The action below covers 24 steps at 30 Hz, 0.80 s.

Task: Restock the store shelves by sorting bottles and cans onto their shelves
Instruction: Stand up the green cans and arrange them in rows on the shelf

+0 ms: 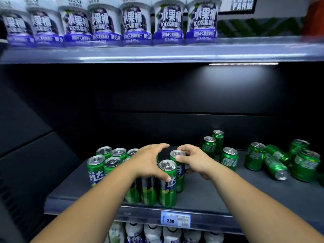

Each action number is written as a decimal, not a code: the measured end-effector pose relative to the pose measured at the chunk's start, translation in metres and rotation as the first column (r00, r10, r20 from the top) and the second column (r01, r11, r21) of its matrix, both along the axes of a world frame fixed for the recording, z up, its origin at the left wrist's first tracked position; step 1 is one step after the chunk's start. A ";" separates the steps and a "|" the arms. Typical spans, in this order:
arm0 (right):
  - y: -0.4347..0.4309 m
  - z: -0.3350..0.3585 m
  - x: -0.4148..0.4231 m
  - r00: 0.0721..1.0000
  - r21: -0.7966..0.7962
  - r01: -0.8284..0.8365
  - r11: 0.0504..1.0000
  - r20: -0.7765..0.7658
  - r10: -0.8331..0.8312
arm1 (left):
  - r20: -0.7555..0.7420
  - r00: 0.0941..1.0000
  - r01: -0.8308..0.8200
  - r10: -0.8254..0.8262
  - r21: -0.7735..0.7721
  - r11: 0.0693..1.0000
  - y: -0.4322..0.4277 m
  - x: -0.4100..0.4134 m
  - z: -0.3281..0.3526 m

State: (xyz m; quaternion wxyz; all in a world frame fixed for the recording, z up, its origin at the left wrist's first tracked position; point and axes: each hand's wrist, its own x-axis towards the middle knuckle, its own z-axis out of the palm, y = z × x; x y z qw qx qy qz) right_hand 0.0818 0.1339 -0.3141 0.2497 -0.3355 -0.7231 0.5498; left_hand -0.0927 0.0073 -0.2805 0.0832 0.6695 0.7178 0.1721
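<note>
Cans [112, 163] stand grouped on the shelf [210, 193]. Left hand [149, 162] rests over them, fingers apart. Right hand [194, 160] has its fingers clamped on the rear can [177, 153] at its rim.

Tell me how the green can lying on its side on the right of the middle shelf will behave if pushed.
The tipped can is a smooth cylinder on the flat shelf, so a sideways push would probably roll it. Upright cans stand close beside it, so it may knock them. Its lid looks unopened, so it is likely full and heavy.
</note>
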 end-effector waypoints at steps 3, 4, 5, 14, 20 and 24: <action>0.002 -0.001 -0.010 0.999 0.000 -0.044 0.999 -0.005 0.044 | -0.047 0.999 -0.006 0.005 -0.018 1.000 0.000 0.002 0.002; 0.002 -0.001 -0.012 0.998 0.012 -0.062 0.998 -0.005 0.062 | -0.070 0.998 -0.006 0.004 -0.026 1.000 -0.001 0.004 0.003; 0.001 -0.001 -0.014 0.997 0.028 -0.078 0.997 -0.004 0.079 | -0.091 0.996 -0.006 0.003 -0.033 0.999 -0.001 0.006 0.004; -0.008 -0.011 -0.005 0.912 -0.099 -0.406 0.908 -0.114 0.395 | -0.128 0.992 -0.018 0.012 -0.047 0.999 0.003 0.003 0.001; -0.021 -0.020 -0.002 0.910 0.021 -0.402 0.915 0.117 0.397 | -0.225 0.974 0.004 -0.023 -0.084 0.996 0.007 -0.002 -0.004; -0.025 -0.028 -0.004 0.935 0.039 -0.355 0.934 0.036 0.354 | -0.322 0.946 -0.002 -0.037 -0.123 0.992 0.009 -0.001 -0.005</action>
